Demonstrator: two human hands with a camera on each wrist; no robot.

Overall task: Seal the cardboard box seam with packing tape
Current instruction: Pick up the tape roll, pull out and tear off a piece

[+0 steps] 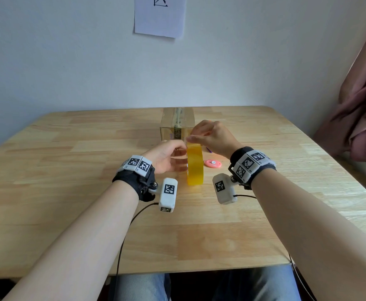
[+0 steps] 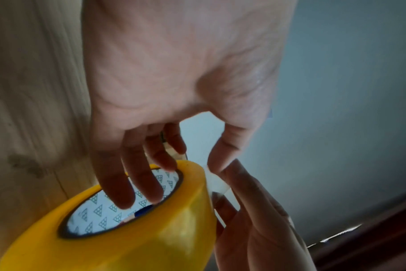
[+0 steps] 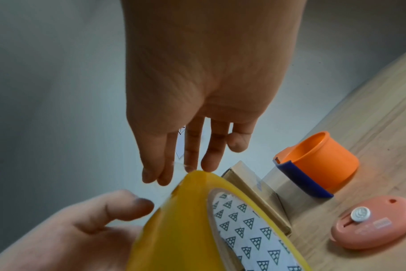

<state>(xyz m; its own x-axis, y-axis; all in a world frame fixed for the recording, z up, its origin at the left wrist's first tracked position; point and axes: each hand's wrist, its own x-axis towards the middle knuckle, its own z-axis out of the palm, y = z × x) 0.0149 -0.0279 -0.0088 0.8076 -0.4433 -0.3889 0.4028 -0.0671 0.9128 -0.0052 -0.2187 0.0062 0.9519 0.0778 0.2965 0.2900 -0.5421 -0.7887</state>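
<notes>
A yellow packing tape roll (image 1: pixel 195 166) stands on edge on the wooden table (image 1: pixel 69 192), in front of the small cardboard box (image 1: pixel 177 124). My left hand (image 1: pixel 176 153) holds the roll, with several fingers (image 2: pixel 127 187) inside the patterned core and the thumb over the rim. My right hand (image 1: pixel 191 137) sits at the top of the roll and pinches the clear free tape end (image 3: pixel 174 172) between thumb and forefinger. An old strip of tape runs along the box's top seam. The box (image 3: pixel 250 185) stands just behind the roll (image 3: pixel 190 210).
A pink oval cutter (image 1: pixel 212 163) lies on the table right of the roll. An orange and blue tape holder (image 3: pixel 320 161) stands beside the box. A pink curtain (image 1: pixel 360 118) hangs at the right edge. A wall with a paper sheet (image 1: pixel 160 16) is behind.
</notes>
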